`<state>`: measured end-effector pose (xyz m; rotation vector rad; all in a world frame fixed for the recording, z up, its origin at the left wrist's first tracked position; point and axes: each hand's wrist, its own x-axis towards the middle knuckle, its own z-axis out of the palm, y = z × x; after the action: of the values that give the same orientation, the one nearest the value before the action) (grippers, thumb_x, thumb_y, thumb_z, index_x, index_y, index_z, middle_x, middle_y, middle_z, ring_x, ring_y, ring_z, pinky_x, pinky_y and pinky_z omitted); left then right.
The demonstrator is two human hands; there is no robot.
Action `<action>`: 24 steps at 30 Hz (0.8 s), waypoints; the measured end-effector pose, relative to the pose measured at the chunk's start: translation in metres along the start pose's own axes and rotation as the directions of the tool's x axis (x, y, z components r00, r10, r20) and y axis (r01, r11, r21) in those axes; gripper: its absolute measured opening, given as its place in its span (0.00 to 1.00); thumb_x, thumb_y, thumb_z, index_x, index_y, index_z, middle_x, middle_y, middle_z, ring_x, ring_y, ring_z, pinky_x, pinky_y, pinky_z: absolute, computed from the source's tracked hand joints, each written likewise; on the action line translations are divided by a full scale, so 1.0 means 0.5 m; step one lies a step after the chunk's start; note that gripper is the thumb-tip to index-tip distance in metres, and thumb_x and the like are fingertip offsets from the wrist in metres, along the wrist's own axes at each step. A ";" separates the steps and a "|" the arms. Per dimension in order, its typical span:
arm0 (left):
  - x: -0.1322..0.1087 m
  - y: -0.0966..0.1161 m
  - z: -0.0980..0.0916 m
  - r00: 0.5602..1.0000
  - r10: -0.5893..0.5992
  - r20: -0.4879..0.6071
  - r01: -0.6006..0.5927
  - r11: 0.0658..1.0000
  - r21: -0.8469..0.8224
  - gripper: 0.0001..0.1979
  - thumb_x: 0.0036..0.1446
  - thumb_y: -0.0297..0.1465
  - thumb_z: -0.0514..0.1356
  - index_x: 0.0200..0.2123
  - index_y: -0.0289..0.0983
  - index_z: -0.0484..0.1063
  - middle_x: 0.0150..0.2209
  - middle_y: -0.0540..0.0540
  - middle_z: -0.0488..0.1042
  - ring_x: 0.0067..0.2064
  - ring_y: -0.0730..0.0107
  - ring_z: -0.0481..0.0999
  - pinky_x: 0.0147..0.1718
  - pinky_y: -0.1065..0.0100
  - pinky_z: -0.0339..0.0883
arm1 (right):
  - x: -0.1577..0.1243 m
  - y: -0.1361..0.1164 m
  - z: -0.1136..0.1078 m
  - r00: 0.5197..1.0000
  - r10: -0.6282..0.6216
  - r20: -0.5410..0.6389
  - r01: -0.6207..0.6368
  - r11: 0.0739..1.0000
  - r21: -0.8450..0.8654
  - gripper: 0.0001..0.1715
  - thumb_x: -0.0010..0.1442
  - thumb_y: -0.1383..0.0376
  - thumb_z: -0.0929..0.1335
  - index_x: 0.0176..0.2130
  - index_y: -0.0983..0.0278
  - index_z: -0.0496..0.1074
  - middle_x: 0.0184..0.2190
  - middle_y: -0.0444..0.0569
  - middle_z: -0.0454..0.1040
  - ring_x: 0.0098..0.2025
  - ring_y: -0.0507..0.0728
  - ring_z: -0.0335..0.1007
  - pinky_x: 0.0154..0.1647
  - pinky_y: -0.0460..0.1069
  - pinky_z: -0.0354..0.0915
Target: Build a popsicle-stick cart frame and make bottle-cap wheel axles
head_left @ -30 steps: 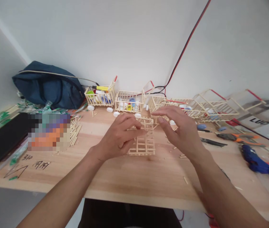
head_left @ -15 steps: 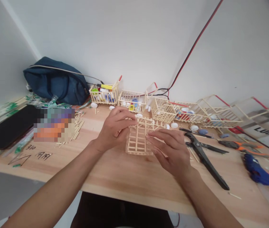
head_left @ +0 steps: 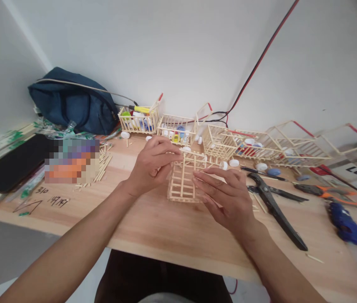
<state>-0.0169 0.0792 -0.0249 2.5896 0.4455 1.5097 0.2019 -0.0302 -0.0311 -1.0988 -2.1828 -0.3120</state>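
Observation:
A small cage-like frame of pale wooden sticks (head_left: pixel 183 181) stands on the wooden table (head_left: pixel 172 235) in front of me. My left hand (head_left: pixel 150 166) is closed on its upper left edge, fingertips pinching a top rail. My right hand (head_left: pixel 229 198) rests against the frame's right side with its fingers stretched out and together, touching the sticks.
A row of finished stick carts (head_left: pixel 216 141) holding bottle caps lines the wall. Black shears (head_left: pixel 273 206), orange-handled pliers (head_left: pixel 323 191) and a blue glue gun (head_left: pixel 349 227) lie at right. A blue bag (head_left: pixel 71 103), loose sticks (head_left: pixel 102 164) and a black slab (head_left: pixel 11 164) sit at left.
My right hand came down from above the carts to the frame's right side. The frame was turned and stood more upright. The view shifted slightly, uncovering the shears.

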 end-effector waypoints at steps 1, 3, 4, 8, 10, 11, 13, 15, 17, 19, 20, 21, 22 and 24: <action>0.000 0.000 0.000 1.000 -0.001 0.003 0.001 1.000 -0.003 0.17 0.53 0.18 0.54 0.39 0.40 0.77 0.40 0.46 0.80 0.45 0.62 0.71 0.47 0.53 0.68 | -0.001 0.000 0.000 1.000 0.007 0.000 -0.007 1.000 -0.004 0.16 0.62 0.68 0.68 0.50 0.60 0.73 0.50 0.47 0.78 0.52 0.63 0.70 0.51 0.60 0.57; 0.001 0.000 0.000 1.000 0.003 0.011 -0.003 1.000 -0.012 0.17 0.53 0.17 0.54 0.40 0.40 0.77 0.40 0.46 0.80 0.45 0.62 0.71 0.47 0.53 0.67 | -0.002 0.000 0.001 1.000 0.012 -0.006 -0.012 1.000 -0.009 0.16 0.62 0.68 0.68 0.50 0.60 0.73 0.50 0.46 0.78 0.52 0.63 0.70 0.50 0.60 0.57; 0.001 0.000 -0.001 1.000 0.007 0.015 -0.007 1.000 -0.018 0.17 0.53 0.17 0.54 0.40 0.40 0.77 0.40 0.45 0.80 0.45 0.62 0.71 0.47 0.53 0.67 | -0.002 0.000 0.002 1.000 0.011 -0.009 -0.011 1.000 -0.010 0.16 0.62 0.68 0.68 0.50 0.60 0.73 0.50 0.46 0.78 0.52 0.63 0.69 0.50 0.60 0.57; 0.001 -0.001 -0.002 1.000 0.007 0.026 -0.007 1.000 -0.027 0.18 0.53 0.17 0.54 0.40 0.40 0.77 0.42 0.46 0.80 0.46 0.62 0.71 0.47 0.53 0.67 | -0.002 0.001 0.003 1.000 0.004 -0.007 -0.004 1.000 -0.015 0.17 0.61 0.68 0.68 0.50 0.60 0.73 0.50 0.47 0.78 0.52 0.64 0.69 0.49 0.60 0.57; 0.001 -0.002 -0.002 1.000 0.002 0.023 -0.002 1.000 -0.025 0.19 0.53 0.17 0.54 0.41 0.41 0.77 0.42 0.46 0.80 0.46 0.62 0.71 0.47 0.53 0.67 | -0.003 0.001 0.002 1.000 -0.002 -0.003 0.002 1.000 -0.018 0.18 0.62 0.67 0.68 0.52 0.60 0.72 0.51 0.48 0.78 0.53 0.64 0.68 0.50 0.61 0.57; 0.001 -0.002 -0.002 1.000 -0.002 0.020 0.003 1.000 -0.021 0.18 0.53 0.17 0.54 0.41 0.41 0.77 0.42 0.46 0.80 0.46 0.62 0.71 0.47 0.53 0.67 | -0.003 0.000 0.001 1.000 -0.009 -0.004 0.009 1.000 -0.015 0.19 0.63 0.66 0.67 0.54 0.60 0.71 0.53 0.50 0.76 0.55 0.65 0.67 0.51 0.61 0.57; 0.001 -0.003 -0.003 1.000 -0.014 0.012 0.014 1.000 -0.013 0.18 0.54 0.18 0.54 0.41 0.41 0.77 0.42 0.46 0.80 0.46 0.62 0.71 0.47 0.53 0.67 | -0.004 -0.001 -0.003 1.000 -0.019 -0.010 0.019 1.000 -0.006 0.23 0.65 0.61 0.64 0.59 0.62 0.67 0.57 0.54 0.72 0.59 0.66 0.64 0.55 0.63 0.57; 0.001 -0.003 -0.004 1.000 -0.025 0.007 0.025 1.000 -0.003 0.18 0.54 0.18 0.54 0.40 0.41 0.78 0.42 0.46 0.80 0.46 0.61 0.71 0.47 0.53 0.67 | -0.004 -0.003 -0.006 1.000 -0.018 -0.021 0.018 1.000 -0.007 0.28 0.68 0.57 0.60 0.63 0.63 0.61 0.61 0.57 0.67 0.63 0.68 0.59 0.58 0.66 0.55; 0.001 -0.004 -0.004 1.000 -0.028 0.002 0.028 1.000 0.001 0.17 0.55 0.19 0.54 0.40 0.41 0.78 0.42 0.46 0.80 0.46 0.61 0.71 0.47 0.53 0.68 | -0.004 -0.005 -0.008 1.000 0.001 -0.016 -0.002 1.000 -0.028 0.32 0.69 0.54 0.56 0.67 0.64 0.55 0.64 0.58 0.62 0.67 0.70 0.52 0.62 0.68 0.51; 0.002 -0.004 -0.004 1.000 -0.025 -0.011 0.025 1.000 -0.001 0.17 0.55 0.19 0.54 0.40 0.41 0.78 0.41 0.46 0.81 0.45 0.62 0.71 0.46 0.53 0.68 | -0.002 -0.007 -0.008 1.000 0.017 0.009 -0.016 0.998 -0.053 0.36 0.70 0.51 0.53 0.69 0.65 0.49 0.67 0.58 0.57 0.69 0.71 0.44 0.63 0.69 0.48; 0.001 -0.004 -0.003 1.000 -0.025 -0.017 0.025 1.000 -0.003 0.17 0.55 0.19 0.54 0.40 0.41 0.78 0.41 0.46 0.81 0.45 0.62 0.71 0.46 0.53 0.68 | -0.002 -0.007 -0.007 0.999 0.021 0.028 -0.019 0.998 -0.063 0.38 0.69 0.49 0.52 0.70 0.65 0.47 0.67 0.59 0.55 0.70 0.71 0.41 0.64 0.70 0.47; 0.001 -0.005 -0.003 0.999 -0.028 -0.022 0.028 1.000 -0.004 0.16 0.56 0.19 0.54 0.40 0.41 0.78 0.41 0.46 0.81 0.45 0.62 0.71 0.46 0.53 0.68 | -0.001 -0.007 -0.006 0.999 0.023 0.048 -0.019 0.997 -0.071 0.39 0.69 0.48 0.51 0.70 0.65 0.45 0.68 0.58 0.54 0.71 0.71 0.39 0.64 0.70 0.46; 0.001 -0.005 -0.003 0.999 -0.034 -0.026 0.034 0.999 -0.003 0.16 0.56 0.19 0.54 0.40 0.41 0.78 0.41 0.46 0.81 0.45 0.62 0.71 0.46 0.53 0.68 | 0.000 -0.008 -0.005 0.998 0.020 0.068 -0.015 0.997 -0.077 0.41 0.69 0.47 0.50 0.71 0.65 0.44 0.68 0.58 0.53 0.71 0.71 0.37 0.65 0.70 0.45; 0.000 -0.005 -0.004 0.998 -0.048 -0.028 0.048 0.999 0.004 0.16 0.57 0.20 0.54 0.40 0.41 0.78 0.41 0.46 0.81 0.46 0.61 0.71 0.47 0.53 0.67 | 0.000 -0.008 -0.004 0.993 0.012 0.117 -0.002 0.996 -0.086 0.42 0.68 0.45 0.49 0.71 0.66 0.43 0.69 0.58 0.51 0.71 0.71 0.36 0.66 0.70 0.43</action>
<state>-0.0191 0.0817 -0.0243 2.5449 0.5113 1.5332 0.1996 -0.0335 -0.0294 -1.1992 -2.2868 -0.3488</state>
